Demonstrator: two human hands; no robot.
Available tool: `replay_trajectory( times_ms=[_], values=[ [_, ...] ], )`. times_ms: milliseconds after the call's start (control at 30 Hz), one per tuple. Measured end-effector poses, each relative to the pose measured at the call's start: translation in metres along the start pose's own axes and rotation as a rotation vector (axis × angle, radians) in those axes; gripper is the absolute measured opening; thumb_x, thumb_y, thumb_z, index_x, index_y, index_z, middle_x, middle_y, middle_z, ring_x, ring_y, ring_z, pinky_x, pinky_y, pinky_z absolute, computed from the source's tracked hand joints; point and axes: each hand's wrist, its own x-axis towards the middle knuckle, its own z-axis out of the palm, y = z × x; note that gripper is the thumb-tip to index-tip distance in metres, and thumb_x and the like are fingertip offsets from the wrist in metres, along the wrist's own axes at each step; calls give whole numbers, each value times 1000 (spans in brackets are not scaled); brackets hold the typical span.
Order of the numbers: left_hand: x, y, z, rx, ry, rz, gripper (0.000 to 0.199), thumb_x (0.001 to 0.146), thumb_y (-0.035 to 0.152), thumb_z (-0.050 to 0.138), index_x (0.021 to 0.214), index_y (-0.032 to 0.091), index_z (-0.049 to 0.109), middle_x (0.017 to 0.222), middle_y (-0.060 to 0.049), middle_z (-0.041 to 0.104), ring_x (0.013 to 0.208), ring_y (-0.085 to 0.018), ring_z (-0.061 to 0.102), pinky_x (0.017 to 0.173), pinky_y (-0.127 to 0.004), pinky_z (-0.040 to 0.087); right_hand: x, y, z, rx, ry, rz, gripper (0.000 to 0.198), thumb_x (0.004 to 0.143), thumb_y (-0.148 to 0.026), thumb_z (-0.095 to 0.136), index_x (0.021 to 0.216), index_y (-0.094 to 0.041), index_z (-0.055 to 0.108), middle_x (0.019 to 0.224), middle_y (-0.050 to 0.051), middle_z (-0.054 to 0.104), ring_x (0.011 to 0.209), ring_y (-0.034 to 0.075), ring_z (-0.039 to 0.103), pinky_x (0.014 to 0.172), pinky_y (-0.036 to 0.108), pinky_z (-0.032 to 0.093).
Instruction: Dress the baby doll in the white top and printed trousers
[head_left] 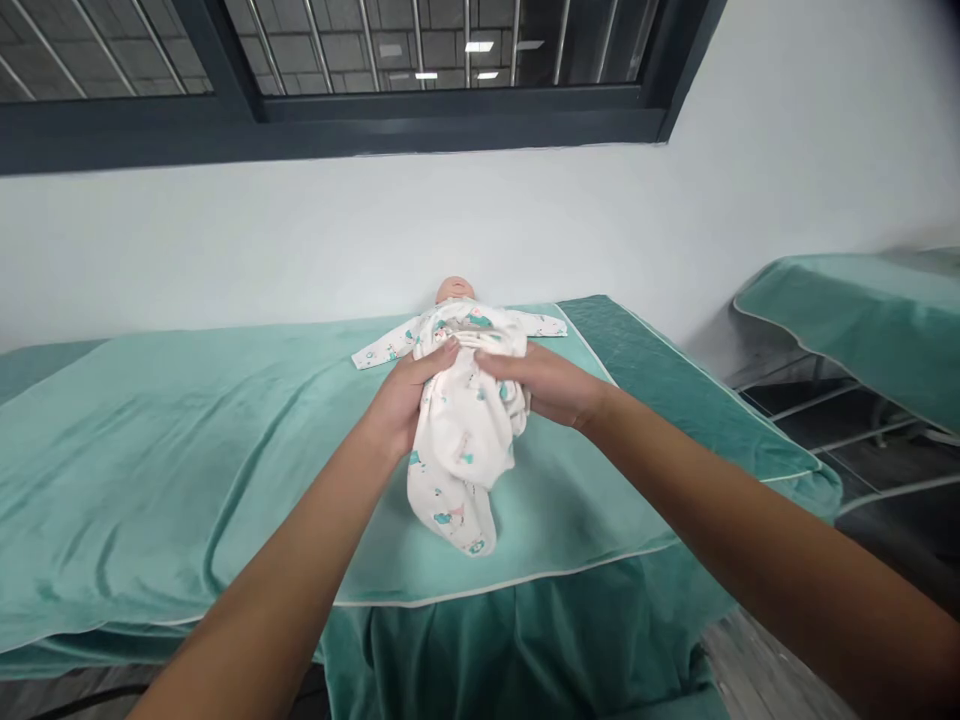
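A baby doll [455, 289] lies on its back on the green-covered bed, its head toward the wall. It wears a white patterned baby romper [461, 430], whose sleeves stretch out to both sides. My left hand [411, 393] grips the bunched cloth at the doll's left-hand side in view, thumb on top. Opposite it, my right hand [544, 382] is closed on the same garment, its thumb also on top. Gathered folds lie between the two thumbs. One leg of the romper hangs toward me; the doll's own legs are hidden by cloth. Most of my fingers are out of sight beneath the fabric.
The green bed cover [187, 450] spreads wide on the left and drapes over the front edge. A white wall [300, 240] and a barred window [450, 110] stand behind. At the right is another green-covered surface [885, 330] above a metal frame.
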Motion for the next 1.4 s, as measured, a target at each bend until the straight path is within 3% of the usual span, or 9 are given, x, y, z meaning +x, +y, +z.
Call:
replay_trajectory(
  times_ms=[200,433,600,733,867,1067,1200,1300,1400],
  values=[
    [-7,-7,-6,103,-152,-238,59,77,49,72,121,12,61,85,-18,75,72,-32,72,63,-45,57,5,6,-11,184,192,-63,35,82,-46,71,105,-21,69,98,5,74,89,20,69,81,32,54],
    [11,-36,-23,230,185,-183,50,71,32,77,117,17,63,103,-12,75,90,-27,71,77,-37,56,-19,52,-18,118,326,231,43,73,-45,79,104,-16,70,90,7,75,74,20,67,68,31,52],
    [17,-58,-32,672,160,-188,29,73,31,67,98,15,70,102,-9,75,94,-27,68,78,-35,51,-40,96,-24,2,388,387,46,71,-47,77,106,-17,70,95,8,75,80,24,68,72,35,51],
    [17,-66,-26,1078,71,-131,19,77,29,59,87,18,70,100,-8,75,96,-29,66,81,-35,48,-50,109,-24,-205,384,254,46,71,-50,76,103,-17,71,105,11,73,98,30,65,91,43,47],
    [17,-71,-18,1252,8,-129,21,79,28,58,94,20,70,106,-10,74,102,-30,65,87,-35,47,-55,108,-20,-268,338,157,42,75,-54,71,99,-19,72,105,11,73,105,33,62,99,49,42],
    [17,-68,-15,1185,-51,-139,27,81,35,55,99,21,71,110,-8,74,105,-30,65,88,-34,48,-57,108,-20,-144,300,133,30,72,-50,76,88,-25,72,102,8,72,108,35,60,101,47,40],
    [15,-62,-11,1066,-90,-132,27,81,34,55,98,21,71,111,-6,74,105,-30,65,89,-35,48,-59,116,-21,-13,351,130,28,70,-49,77,86,-27,71,93,5,73,99,32,64,93,45,47],
    [13,-58,-7,914,-103,-164,27,80,33,58,101,19,70,113,-7,73,105,-29,65,91,-36,47,-60,123,-23,56,405,103,31,69,-54,75,87,-29,70,88,5,73,87,31,67,84,46,52],
    [13,-55,-5,647,-70,-226,31,81,35,64,106,17,68,112,-9,72,104,-28,66,88,-37,49,-55,130,-27,81,484,41,34,67,-58,74,89,-33,70,95,6,73,95,34,68,84,48,53]
  ],
)
